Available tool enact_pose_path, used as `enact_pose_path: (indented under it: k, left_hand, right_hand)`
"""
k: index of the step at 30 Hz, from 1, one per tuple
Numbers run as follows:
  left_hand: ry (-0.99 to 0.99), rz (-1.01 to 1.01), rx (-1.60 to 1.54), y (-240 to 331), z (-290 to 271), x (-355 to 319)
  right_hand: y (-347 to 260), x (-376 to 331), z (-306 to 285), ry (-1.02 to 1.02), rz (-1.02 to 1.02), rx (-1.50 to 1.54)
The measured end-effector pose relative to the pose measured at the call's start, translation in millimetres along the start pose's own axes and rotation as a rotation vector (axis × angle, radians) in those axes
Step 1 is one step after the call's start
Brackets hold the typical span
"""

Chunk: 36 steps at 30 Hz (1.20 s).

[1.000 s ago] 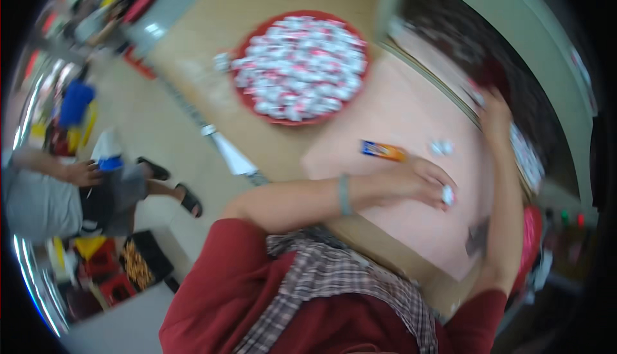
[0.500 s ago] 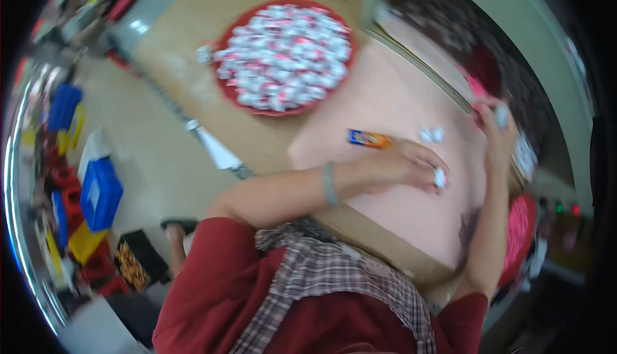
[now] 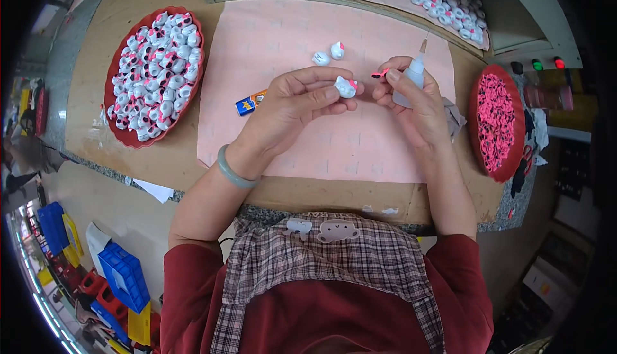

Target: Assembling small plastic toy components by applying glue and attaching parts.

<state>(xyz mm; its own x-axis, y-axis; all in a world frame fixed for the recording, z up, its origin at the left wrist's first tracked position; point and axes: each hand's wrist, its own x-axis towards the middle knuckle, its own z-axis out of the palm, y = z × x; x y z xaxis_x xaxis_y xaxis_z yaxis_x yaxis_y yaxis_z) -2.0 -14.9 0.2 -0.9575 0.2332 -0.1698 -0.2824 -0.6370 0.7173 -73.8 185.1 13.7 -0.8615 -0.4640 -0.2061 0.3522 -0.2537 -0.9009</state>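
My left hand [image 3: 295, 100] pinches a small white cat-head figure [image 3: 346, 88] with a pink bow between thumb and fingers. Close to it on the right, my right hand [image 3: 414, 100] holds a tiny pink-and-black sunglasses piece [image 3: 380, 74] at its fingertips. That same hand also grips a translucent squeeze bottle [image 3: 414, 74], its thin needle tip pointing up. The sunglasses piece and the figure are a short gap apart. Beyond my hands, two more white heads [image 3: 329, 54] lie on pink paper. Partly behind my left wrist is a blue-and-orange packet [image 3: 246, 106].
Pink paper [image 3: 360, 154] covers the middle of the table. At left stands a red basket [image 3: 201, 64] heaped with white heads wearing sunglasses. A red basket [image 3: 482, 154] of pink-and-black pieces sits at right. Rows of white heads [image 3: 450, 16] fill a shelf at the back.
The view has turned and is sharper. My hands, wide apart before, have come together over the paper. The left hand has lifted the white head; the right has come away from the shelf side.
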Motion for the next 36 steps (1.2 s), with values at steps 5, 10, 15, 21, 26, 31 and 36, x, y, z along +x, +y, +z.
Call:
enact_pose_path:
  k: [5,10,15,21,26,31,36]
  left_hand:
    - [0.069,0.072,0.088,-1,4,1]
    - [0.091,0.147,0.224,-2,6,0]
    - [0.096,0.2,0.331,-2,11,0]
    - [0.09,0.191,0.373,-3,12,-1]
    - [0.089,0.151,0.41,-2,12,-1]
    - [0.068,0.21,0.456,-9,12,-1]
    - [0.069,0.236,0.503,-12,14,-2]
  right_hand:
    - [7,-13,5,0.006,0.013,0.009]
    - [14,-20,16,0.034,0.028,-0.012]
    - [19,-22,22,0.037,0.022,-0.005]
    - [24,-20,20,0.012,0.025,0.008]
    - [25,-19,19,0.009,0.027,-0.018]
    - [27,-20,18,0.046,0.003,-0.028]
    - [30,-25,29,0.143,-0.087,-0.164]
